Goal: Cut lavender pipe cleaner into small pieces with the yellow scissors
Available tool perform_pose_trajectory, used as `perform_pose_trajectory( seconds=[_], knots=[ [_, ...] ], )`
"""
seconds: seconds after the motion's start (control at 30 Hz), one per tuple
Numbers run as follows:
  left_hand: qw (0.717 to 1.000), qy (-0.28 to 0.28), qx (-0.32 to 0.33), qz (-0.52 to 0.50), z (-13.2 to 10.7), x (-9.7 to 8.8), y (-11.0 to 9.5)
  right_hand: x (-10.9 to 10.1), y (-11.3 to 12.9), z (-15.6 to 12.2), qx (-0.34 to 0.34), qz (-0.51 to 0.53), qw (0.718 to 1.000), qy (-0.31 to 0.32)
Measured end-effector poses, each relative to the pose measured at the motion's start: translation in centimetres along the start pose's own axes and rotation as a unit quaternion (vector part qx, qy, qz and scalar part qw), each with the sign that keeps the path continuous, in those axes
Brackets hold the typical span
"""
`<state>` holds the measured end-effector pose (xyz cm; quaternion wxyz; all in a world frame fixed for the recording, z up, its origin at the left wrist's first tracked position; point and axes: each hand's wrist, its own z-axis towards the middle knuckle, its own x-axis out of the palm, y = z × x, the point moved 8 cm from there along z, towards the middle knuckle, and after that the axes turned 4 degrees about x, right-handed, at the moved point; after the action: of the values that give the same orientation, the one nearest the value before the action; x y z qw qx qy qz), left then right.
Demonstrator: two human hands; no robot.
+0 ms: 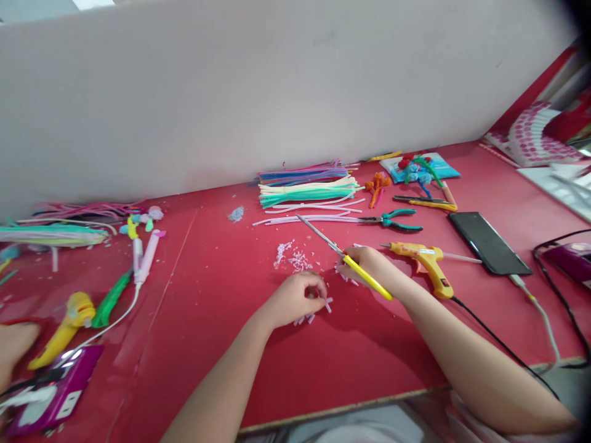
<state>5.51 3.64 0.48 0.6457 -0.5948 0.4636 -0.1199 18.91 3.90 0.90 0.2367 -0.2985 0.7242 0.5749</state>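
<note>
My left hand (298, 298) is low over the table, thumb and forefinger pinched together at a short lilac pipe cleaner piece (329, 304). More short lilac pieces (305, 319) lie just below that hand. In my right hand (367, 264) are yellow-handled scissors (367, 277), their blades pointing up and to the left. The right fingertips are partly hidden and reach down beside a few other cut pieces (348, 278). Fine lilac clippings (298, 258) are scattered beyond my left hand.
Pipe cleaner bundles (305, 192) lie by the white partition (231, 92). Teal-handled pliers (394, 219), a yellow glue gun (427, 263) with its cord, and a phone (489, 243) are on the right. Another person's hand (16, 351) is at far left, near another glue gun (64, 326).
</note>
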Motion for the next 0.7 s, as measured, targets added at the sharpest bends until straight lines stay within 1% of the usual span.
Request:
perform_pose_trajectory(
  seconds=[0.1,0.13,0.2,0.3,0.4,0.47,0.57,0.63,0.7],
  knots=[
    [0.987,-0.041,-0.075,-0.138,0.1,-0.7,1.4,0.6,0.9,-0.5,0.006,0.046,0.997,0.058],
    [0.980,-0.047,-0.090,-0.170,0.1,-0.7,1.7,0.9,1.2,-0.6,0.008,0.061,0.995,0.079],
    [0.972,-0.050,-0.099,-0.209,0.1,-0.6,2.0,1.8,1.7,-0.9,0.008,0.078,0.992,0.103],
    [0.966,-0.050,-0.093,-0.236,0.1,-0.3,2.2,2.8,2.1,-1.1,-0.003,0.081,0.992,0.097],
    [0.958,-0.063,-0.089,-0.266,0.2,-0.4,2.2,3.3,2.1,-1.1,-0.002,0.096,0.992,0.085],
    [0.950,-0.074,-0.091,-0.289,0.2,-0.5,2.1,3.3,2.2,-1.2,-0.003,0.115,0.989,0.088],
    [0.944,-0.073,-0.096,-0.306,0.2,-0.4,1.9,3.0,2.7,-1.3,-0.010,0.127,0.988,0.089],
    [0.944,-0.071,-0.096,-0.307,0.2,-0.2,1.7,2.7,2.8,-1.3,-0.014,0.120,0.990,0.075],
    [0.942,-0.080,-0.093,-0.312,0.2,-0.2,1.8,2.4,2.7,-1.2,-0.009,0.113,0.992,0.056]
  ],
)
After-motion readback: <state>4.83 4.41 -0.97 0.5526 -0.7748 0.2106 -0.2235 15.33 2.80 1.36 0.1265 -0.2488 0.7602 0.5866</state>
